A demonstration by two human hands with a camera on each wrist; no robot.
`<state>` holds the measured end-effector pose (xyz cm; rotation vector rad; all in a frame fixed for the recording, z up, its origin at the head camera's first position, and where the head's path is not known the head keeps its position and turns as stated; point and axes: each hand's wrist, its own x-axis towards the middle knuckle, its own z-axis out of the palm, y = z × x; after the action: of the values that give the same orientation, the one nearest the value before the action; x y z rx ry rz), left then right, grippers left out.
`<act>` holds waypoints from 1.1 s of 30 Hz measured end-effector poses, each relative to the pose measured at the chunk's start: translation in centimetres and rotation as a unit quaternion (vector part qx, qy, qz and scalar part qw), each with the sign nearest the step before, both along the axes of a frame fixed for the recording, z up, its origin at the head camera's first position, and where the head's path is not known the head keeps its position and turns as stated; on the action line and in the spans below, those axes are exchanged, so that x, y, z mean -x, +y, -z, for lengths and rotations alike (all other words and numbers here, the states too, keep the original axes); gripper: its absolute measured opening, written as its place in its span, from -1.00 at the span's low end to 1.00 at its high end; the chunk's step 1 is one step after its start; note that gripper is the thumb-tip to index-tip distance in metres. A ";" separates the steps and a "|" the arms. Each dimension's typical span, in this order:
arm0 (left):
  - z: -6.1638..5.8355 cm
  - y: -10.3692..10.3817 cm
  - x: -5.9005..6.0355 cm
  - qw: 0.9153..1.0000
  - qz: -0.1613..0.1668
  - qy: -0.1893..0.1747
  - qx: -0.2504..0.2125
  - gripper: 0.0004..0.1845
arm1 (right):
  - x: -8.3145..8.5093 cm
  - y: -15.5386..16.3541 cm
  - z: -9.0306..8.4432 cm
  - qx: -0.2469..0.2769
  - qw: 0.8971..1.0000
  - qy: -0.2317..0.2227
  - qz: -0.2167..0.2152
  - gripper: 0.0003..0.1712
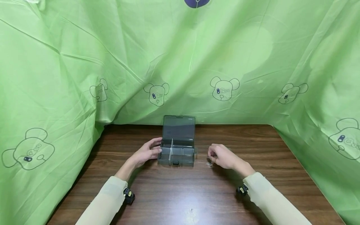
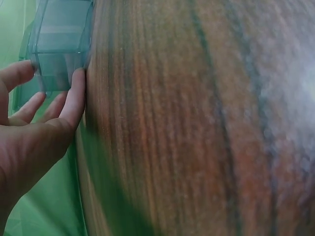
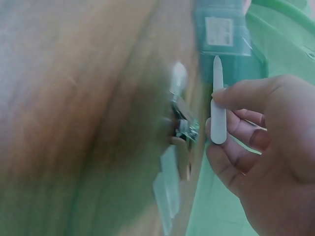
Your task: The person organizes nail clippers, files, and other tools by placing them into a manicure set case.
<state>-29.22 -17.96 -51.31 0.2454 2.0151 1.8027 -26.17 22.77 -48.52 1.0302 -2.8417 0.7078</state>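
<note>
- Item: smoky clear compartment box (image 1: 176,152), lid raised, on the wooden table (image 1: 180,193) near its far edge; white dividers (image 1: 172,151) split the tray into cells.
- My left hand (image 1: 146,153): fingers (image 2: 75,98) straight and relaxed, tips resting against the box's left wall. They steady it and grip nothing.
- My right hand (image 1: 223,156): thumb and forefinger pinch a slim white plastic strip (image 3: 218,105), pointed at one end, held clear of the table just right of the box.
- Loose stock: a few clear plastic pieces and a small metal part (image 3: 186,129) on the table beside that hand; what they are I cannot tell.
- Handling note, in my judgement: keep the left fingers braced so the light box does not slide, hold the strip near its blunt end and lead with the point, moving slowly.
</note>
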 end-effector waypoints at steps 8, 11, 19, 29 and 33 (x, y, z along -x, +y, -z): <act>0.2 0.0 0.2 1.000 -0.004 -0.005 0.006 -0.26 | 0.5 -0.3 -1.1 0.044 0.999 -0.002 0.008 -0.77; 0.2 0.0 0.3 1.000 -0.004 -0.008 0.006 -0.26 | 0.6 -0.3 -1.4 0.040 0.999 -0.007 0.005 -0.77; 0.3 0.2 0.2 1.000 -0.003 -0.009 0.005 -0.26 | 0.8 0.9 -2.1 0.028 0.999 -0.011 0.016 -0.79; 0.4 -0.2 0.2 1.000 0.000 -0.006 0.002 -0.25 | 0.8 0.3 -3.3 0.058 0.998 -0.010 0.004 -0.80; 0.3 -0.3 0.2 1.000 0.001 -0.006 0.004 -0.24 | 1.0 -1.1 -2.9 0.073 0.997 -0.011 0.003 -0.81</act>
<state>-29.40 -18.21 -51.64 0.2330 2.0136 1.7901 -27.16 21.69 -45.66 0.9974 -2.7603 0.9162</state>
